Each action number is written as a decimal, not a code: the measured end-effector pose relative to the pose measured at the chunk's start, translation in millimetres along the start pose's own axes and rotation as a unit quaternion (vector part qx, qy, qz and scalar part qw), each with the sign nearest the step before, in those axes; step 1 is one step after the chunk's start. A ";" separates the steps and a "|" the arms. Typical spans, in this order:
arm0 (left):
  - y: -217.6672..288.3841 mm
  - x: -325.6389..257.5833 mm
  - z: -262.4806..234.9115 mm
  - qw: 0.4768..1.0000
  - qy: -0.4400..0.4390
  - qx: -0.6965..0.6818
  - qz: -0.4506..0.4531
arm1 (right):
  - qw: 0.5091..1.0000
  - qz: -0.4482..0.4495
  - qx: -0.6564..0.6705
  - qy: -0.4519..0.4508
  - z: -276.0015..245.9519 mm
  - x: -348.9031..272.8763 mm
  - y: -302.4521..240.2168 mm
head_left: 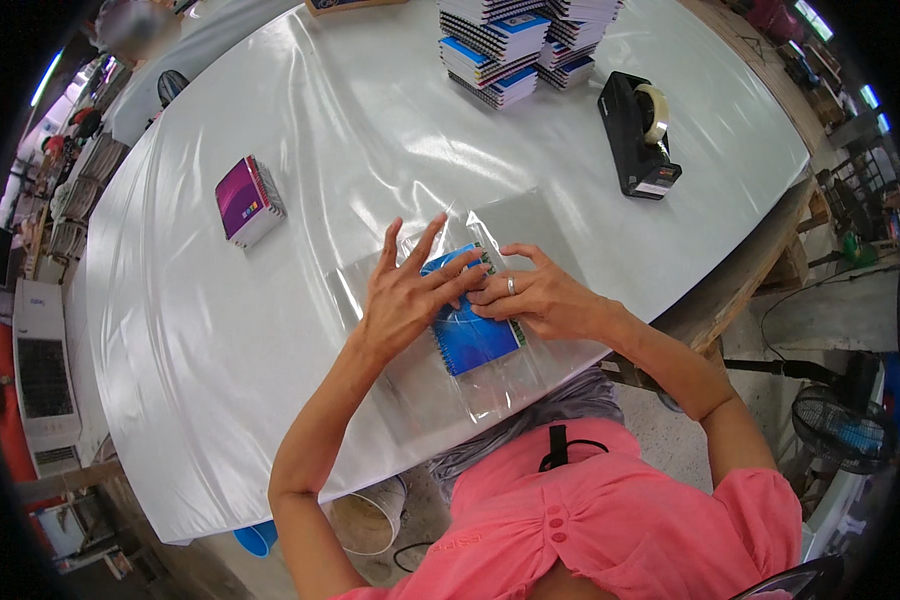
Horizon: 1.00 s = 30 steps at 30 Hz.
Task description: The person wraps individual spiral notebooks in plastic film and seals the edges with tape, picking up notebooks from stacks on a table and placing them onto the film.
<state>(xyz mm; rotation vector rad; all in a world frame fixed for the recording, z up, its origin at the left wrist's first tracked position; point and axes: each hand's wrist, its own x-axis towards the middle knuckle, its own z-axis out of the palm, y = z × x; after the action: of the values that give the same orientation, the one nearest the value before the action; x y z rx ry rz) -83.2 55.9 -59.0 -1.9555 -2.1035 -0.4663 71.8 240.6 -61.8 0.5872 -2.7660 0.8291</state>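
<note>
Both forearms reach forward, left hand (402, 300) flat with fingers spread, right hand (540, 298) beside it, fingertips meeting.

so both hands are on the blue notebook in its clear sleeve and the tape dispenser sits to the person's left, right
Not quite. The head view shows the left hand and right hand on the blue notebook in its clear sleeve, but the black tape dispenser sits to the person's right, not left, farther back on the table.

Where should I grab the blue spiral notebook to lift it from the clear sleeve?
Probably the near short edge of the blue spiral notebook, coming from the person's side: it lies flat, both the left hand and right hand cover its far half, and that end shows bare.
</note>
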 end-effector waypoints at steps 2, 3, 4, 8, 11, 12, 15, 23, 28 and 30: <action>0.0 -1.5 4.1 1.000 0.003 0.002 -0.013 | 1.000 0.001 -0.012 0.007 1.0 -1.5 -1.0; 0.6 -3.2 5.4 1.000 0.005 0.006 -0.028 | 1.000 0.001 -0.010 0.009 2.1 -0.8 -2.4; 0.7 -1.8 4.2 0.999 -0.001 0.010 -0.030 | 1.000 0.000 -0.011 0.015 1.1 0.7 -3.3; 3.9 0.2 0.8 0.998 -0.007 0.046 -0.041 | 0.998 -0.005 -0.060 0.013 0.4 2.4 -10.3; 11.2 -0.9 -3.7 0.996 0.018 0.052 -0.067 | 0.996 -0.012 -0.080 0.026 3.6 1.7 -14.2; 11.1 0.8 -6.2 0.997 0.017 0.052 -0.061 | 0.995 -0.016 -0.096 0.032 2.8 0.5 -15.4; 11.9 4.6 -8.1 0.997 0.003 0.062 -0.049 | 0.993 -0.026 -0.105 0.040 2.9 -0.2 -17.7; 13.5 24.9 -17.3 0.993 -0.072 0.036 -0.087 | 0.993 -0.037 -0.108 0.041 12.0 -4.0 -20.9; 6.8 44.0 -18.2 0.976 -0.143 -0.017 -0.165 | 0.996 -0.003 -0.094 0.010 7.4 -14.6 -30.5; 6.4 48.0 -19.5 0.972 -0.159 -0.014 -0.172 | 0.997 0.059 0.041 0.021 -10.8 -28.2 -22.4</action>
<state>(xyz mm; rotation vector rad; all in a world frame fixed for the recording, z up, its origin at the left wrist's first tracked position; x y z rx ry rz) -81.7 93.0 -22.4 -1.7792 -2.6707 -0.2536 107.5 238.4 -50.3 0.4184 -2.7601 0.9732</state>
